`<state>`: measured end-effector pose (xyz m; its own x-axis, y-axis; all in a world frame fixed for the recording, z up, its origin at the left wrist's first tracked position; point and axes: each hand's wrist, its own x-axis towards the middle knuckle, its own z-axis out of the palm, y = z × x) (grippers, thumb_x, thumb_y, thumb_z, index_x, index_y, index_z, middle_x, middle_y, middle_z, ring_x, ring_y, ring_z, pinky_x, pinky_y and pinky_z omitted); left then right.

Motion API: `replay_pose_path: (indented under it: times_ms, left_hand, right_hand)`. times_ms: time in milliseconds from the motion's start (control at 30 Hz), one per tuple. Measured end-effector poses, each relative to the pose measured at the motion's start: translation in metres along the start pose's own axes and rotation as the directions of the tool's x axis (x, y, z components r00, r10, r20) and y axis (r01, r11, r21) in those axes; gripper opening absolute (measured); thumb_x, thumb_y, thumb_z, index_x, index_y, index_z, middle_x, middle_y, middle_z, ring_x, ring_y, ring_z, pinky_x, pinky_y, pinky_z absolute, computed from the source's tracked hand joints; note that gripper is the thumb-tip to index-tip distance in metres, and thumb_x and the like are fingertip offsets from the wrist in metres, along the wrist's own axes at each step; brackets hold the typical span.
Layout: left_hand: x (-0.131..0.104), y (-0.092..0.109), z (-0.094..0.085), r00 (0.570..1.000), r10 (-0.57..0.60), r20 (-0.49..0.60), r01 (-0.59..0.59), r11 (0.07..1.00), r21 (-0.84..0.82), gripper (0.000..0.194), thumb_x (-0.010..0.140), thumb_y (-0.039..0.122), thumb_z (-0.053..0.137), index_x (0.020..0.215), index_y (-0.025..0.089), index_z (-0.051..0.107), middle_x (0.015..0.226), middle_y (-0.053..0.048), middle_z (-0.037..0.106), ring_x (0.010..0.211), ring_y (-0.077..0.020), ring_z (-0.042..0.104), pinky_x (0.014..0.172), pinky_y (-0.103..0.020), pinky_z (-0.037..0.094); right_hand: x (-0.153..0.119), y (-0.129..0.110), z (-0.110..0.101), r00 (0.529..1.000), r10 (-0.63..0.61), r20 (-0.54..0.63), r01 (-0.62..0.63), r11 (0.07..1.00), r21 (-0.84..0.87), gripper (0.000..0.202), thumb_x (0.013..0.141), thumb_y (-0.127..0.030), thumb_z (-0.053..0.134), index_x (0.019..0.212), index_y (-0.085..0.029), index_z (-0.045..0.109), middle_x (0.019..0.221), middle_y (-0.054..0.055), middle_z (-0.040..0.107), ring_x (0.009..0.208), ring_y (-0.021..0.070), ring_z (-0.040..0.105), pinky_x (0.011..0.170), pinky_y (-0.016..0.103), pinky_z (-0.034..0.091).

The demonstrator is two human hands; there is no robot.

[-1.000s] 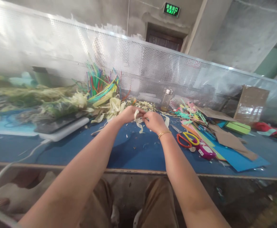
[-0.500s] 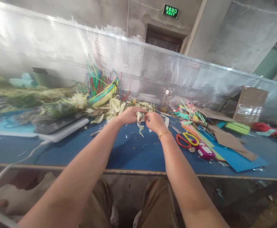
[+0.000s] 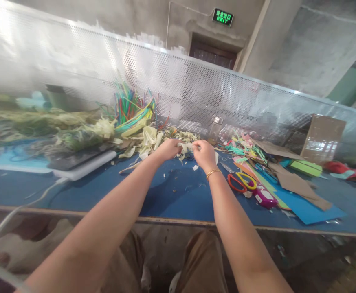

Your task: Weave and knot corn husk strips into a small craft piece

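Over the middle of the blue table, my left hand pinches one end of a pale strip that looks like dried corn husk. The other end sits between the closed fingers of my right hand, so the strip spans the short space between both hands. Just behind and to the left lies a heap of pale husks, with curled pieces and scraps. Scissors with red and yellow handles rest to the right of my right wrist.
Coloured pipe cleaners stand in a bunch behind the husks. A glass bottle is near the perforated metal screen. Left are a white device with a cable and tangled fibres. Right are a purple box, blue card and cardboard.
My hands were close together with a curled strip dangling below them. They have moved slightly apart, and the strip now stretches between them. The camera view has shifted a little.
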<state>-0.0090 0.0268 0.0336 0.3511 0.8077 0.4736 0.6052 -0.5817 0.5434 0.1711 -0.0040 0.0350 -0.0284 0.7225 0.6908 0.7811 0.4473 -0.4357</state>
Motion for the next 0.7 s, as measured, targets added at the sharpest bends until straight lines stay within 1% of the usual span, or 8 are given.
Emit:
replay_pose_path:
  times_ms: [67, 100, 167, 233, 333, 500, 600, 700]
  left_hand:
    - [0.000, 0.000, 0.001, 0.998, -0.046, -0.036, 0.045, 0.998, -0.035, 0.022, 0.073, 0.022, 0.046, 0.073, 0.017, 0.067, 0.058, -0.001, 0.060, 0.051, -0.0136, 0.049, 0.054, -0.025, 0.035]
    - [-0.001, 0.001, 0.002, 0.997, -0.062, -0.054, 0.058, 0.996, -0.075, 0.021, 0.074, 0.023, 0.046, 0.074, 0.017, 0.066, 0.056, 0.000, 0.059, 0.049, -0.0129, 0.048, 0.053, -0.025, 0.035]
    - [-0.001, 0.004, 0.004, 0.993, -0.089, -0.077, 0.073, 0.979, -0.188, 0.021, 0.077, 0.026, 0.045, 0.080, 0.017, 0.064, 0.053, 0.001, 0.057, 0.046, -0.0116, 0.045, 0.051, -0.024, 0.034]
    - [-0.002, 0.009, 0.005, 0.991, -0.106, -0.080, 0.075, 0.945, -0.318, 0.021, 0.081, 0.030, 0.045, 0.086, 0.017, 0.061, 0.050, 0.003, 0.054, 0.044, -0.0110, 0.044, 0.050, -0.023, 0.033]
    - [-0.003, 0.016, 0.007, 0.989, -0.141, -0.038, 0.106, 0.874, -0.475, 0.021, 0.085, 0.033, 0.043, 0.089, 0.017, 0.056, 0.047, 0.002, 0.053, 0.042, -0.0113, 0.045, 0.047, -0.022, 0.033]
    - [-0.007, 0.028, 0.005, 0.980, -0.170, 0.106, 0.200, 0.804, -0.560, 0.025, 0.089, 0.034, 0.038, 0.086, 0.017, 0.055, 0.050, -0.001, 0.057, 0.039, -0.0110, 0.045, 0.044, -0.022, 0.030]
    - [-0.009, 0.033, 0.004, 0.979, -0.138, 0.151, 0.200, 0.805, -0.559, 0.023, 0.083, 0.035, 0.051, 0.079, 0.015, 0.063, 0.060, -0.003, 0.061, 0.049, -0.0116, 0.051, 0.047, -0.022, 0.030]
    - [-0.010, 0.035, 0.001, 0.993, -0.066, 0.097, 0.111, 0.795, -0.596, 0.016, 0.072, 0.030, 0.066, 0.074, 0.014, 0.069, 0.067, -0.003, 0.063, 0.066, -0.0138, 0.055, 0.058, -0.023, 0.037]
  right_hand:
    - [0.003, 0.007, 0.003, 0.980, 0.139, -0.145, -0.115, 0.981, 0.158, 0.020, 0.078, -0.031, 0.054, 0.080, -0.018, 0.069, 0.089, 0.007, 0.068, 0.085, 0.0198, 0.059, 0.082, 0.032, 0.043]
    - [0.004, 0.009, 0.005, 0.959, 0.222, -0.178, -0.172, 0.950, 0.259, 0.021, 0.076, -0.034, 0.055, 0.079, -0.018, 0.069, 0.086, 0.006, 0.068, 0.082, 0.0195, 0.059, 0.080, 0.032, 0.043]
    - [0.005, 0.011, 0.009, 0.917, 0.363, -0.167, -0.253, 0.851, 0.461, 0.022, 0.072, -0.036, 0.058, 0.079, -0.018, 0.068, 0.081, 0.004, 0.068, 0.076, 0.0183, 0.059, 0.076, 0.031, 0.044]
    - [0.004, 0.008, 0.013, 0.890, 0.443, -0.106, -0.293, 0.735, 0.612, 0.020, 0.068, -0.034, 0.060, 0.077, -0.017, 0.067, 0.078, 0.003, 0.068, 0.073, 0.0167, 0.058, 0.073, 0.029, 0.044]
    - [0.003, -0.001, 0.018, 0.872, 0.488, -0.032, -0.316, 0.612, 0.725, 0.017, 0.062, -0.029, 0.063, 0.075, -0.018, 0.063, 0.071, 0.000, 0.065, 0.068, 0.0141, 0.056, 0.069, 0.027, 0.044]
    - [0.000, -0.011, 0.022, 0.869, 0.494, 0.009, -0.330, 0.566, 0.756, 0.016, 0.058, -0.026, 0.064, 0.071, -0.018, 0.058, 0.063, -0.004, 0.058, 0.060, 0.0109, 0.051, 0.064, 0.025, 0.042]
    - [-0.001, -0.014, 0.021, 0.865, 0.501, 0.020, -0.339, 0.555, 0.759, 0.015, 0.059, -0.025, 0.064, 0.070, -0.019, 0.057, 0.062, -0.004, 0.058, 0.060, 0.0115, 0.053, 0.064, 0.025, 0.042]
    - [-0.001, -0.014, 0.020, 0.855, 0.518, 0.036, -0.352, 0.527, 0.774, 0.014, 0.059, -0.024, 0.062, 0.071, -0.019, 0.056, 0.060, -0.003, 0.058, 0.059, 0.0123, 0.054, 0.062, 0.025, 0.042]
